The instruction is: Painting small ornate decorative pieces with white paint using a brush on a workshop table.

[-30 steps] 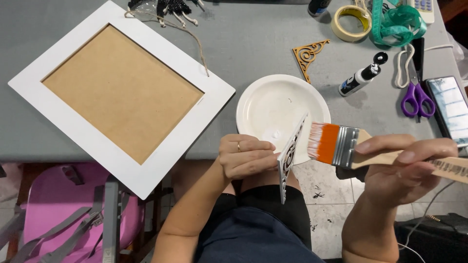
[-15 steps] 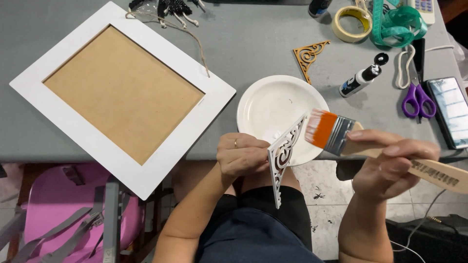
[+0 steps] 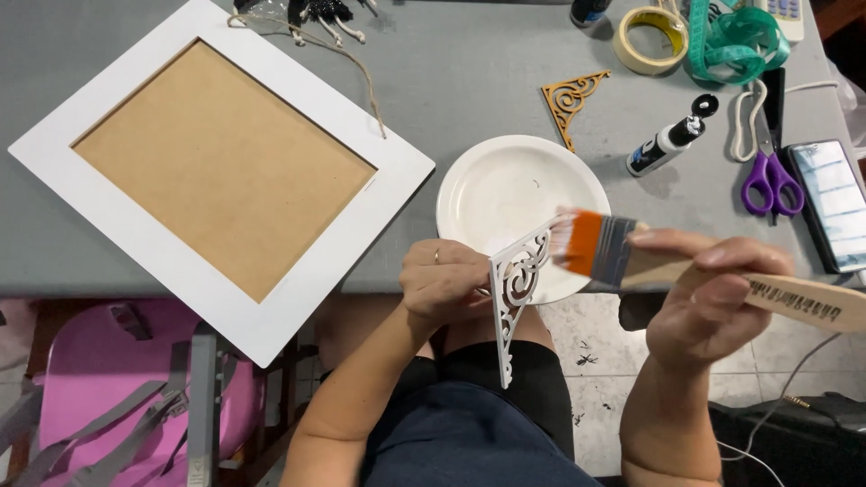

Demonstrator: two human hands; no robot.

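Note:
My left hand (image 3: 444,281) grips a white-painted scrollwork corner bracket (image 3: 516,290) and holds it upright over my lap, at the table's front edge. My right hand (image 3: 708,293) holds a flat paintbrush (image 3: 631,259) with orange bristles and a wooden handle; the bristle tips touch the bracket's top corner. Just behind them a white plate (image 3: 505,185) rests on the grey table (image 3: 469,81). A bare wooden corner bracket (image 3: 571,97) lies further back.
A large white picture frame (image 3: 230,180) with a brown backing lies on the left. At the right are a paint bottle (image 3: 663,146), purple scissors (image 3: 771,176), a phone (image 3: 834,203), a tape roll (image 3: 651,27) and a green measuring tape (image 3: 735,41). A pink chair (image 3: 99,379) stands lower left.
The bracket has turned from edge-on so its scrollwork face shows. The brush has swept left and slightly up, onto the bracket's top corner.

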